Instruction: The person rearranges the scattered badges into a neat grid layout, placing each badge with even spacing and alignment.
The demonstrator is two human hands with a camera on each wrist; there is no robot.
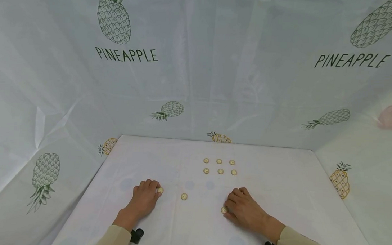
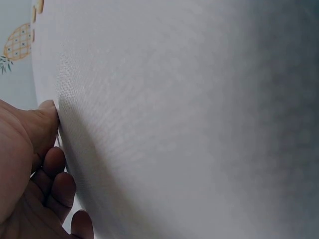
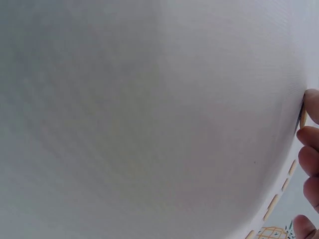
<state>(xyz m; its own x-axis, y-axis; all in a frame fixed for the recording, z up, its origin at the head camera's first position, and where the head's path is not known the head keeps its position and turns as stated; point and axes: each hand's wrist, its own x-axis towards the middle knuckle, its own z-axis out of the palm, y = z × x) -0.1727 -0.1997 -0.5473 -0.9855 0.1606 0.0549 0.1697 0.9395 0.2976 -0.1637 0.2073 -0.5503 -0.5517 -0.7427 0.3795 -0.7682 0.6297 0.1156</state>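
On the left of the white table, my left hand (image 1: 144, 199) pinches a small round cream button-like disc (image 1: 160, 190) between thumb and index finger. In the left wrist view the left hand's thumb (image 2: 47, 119) is against the tabletop, and the disc cannot be made out. Right of centre, my right hand (image 1: 246, 210) pinches another such disc (image 1: 224, 210) at its edges, low at the table. The right wrist view shows that disc edge-on (image 3: 303, 117) between thumb and index finger. A third loose disc (image 1: 184, 196) lies flat between the hands, apart from both.
Farther back, several like discs lie in two rows of three, among them a front-row disc (image 1: 220, 171) and a back-row disc (image 1: 219, 161). A white cloth covers the table (image 1: 278, 176). Pineapple-printed sheets (image 1: 216, 83) rise at the back and sides.
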